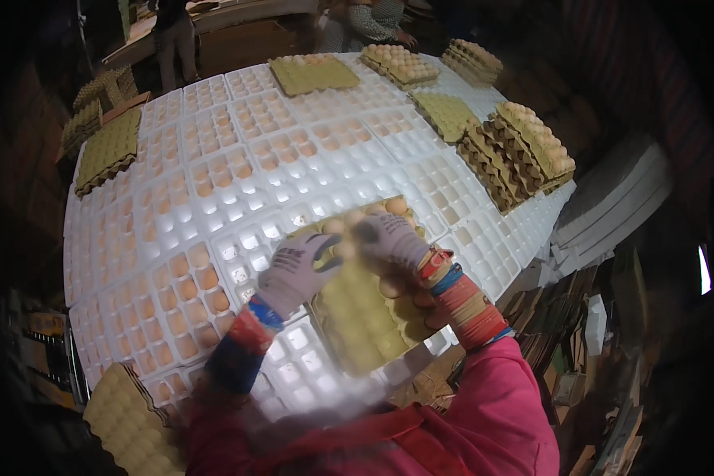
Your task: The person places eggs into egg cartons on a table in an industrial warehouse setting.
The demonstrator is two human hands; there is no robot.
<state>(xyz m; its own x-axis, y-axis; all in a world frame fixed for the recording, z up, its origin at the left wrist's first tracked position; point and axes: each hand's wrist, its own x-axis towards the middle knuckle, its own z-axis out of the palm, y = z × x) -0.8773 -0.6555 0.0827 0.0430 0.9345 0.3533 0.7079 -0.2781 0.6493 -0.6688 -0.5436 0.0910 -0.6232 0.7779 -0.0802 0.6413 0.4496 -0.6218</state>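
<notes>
A yellowish pulp egg tray lies in front of me, its near cups bare and several brown eggs at its far end. My left hand, in a pale printed glove, curls its fingers and thumb around an egg above the tray. Close beside it, my right hand, gloved alike, bends its fingers down among the eggs; what lies under its fingertips is hidden. More eggs sit along the tray's right side, partly covered by my right forearm.
White plastic trays cover the table, many cups holding eggs. Stacked pulp trays with eggs stand at the right and far edges. A pulp tray leans at lower left. White foam sheets lie right. Two people are at the far side.
</notes>
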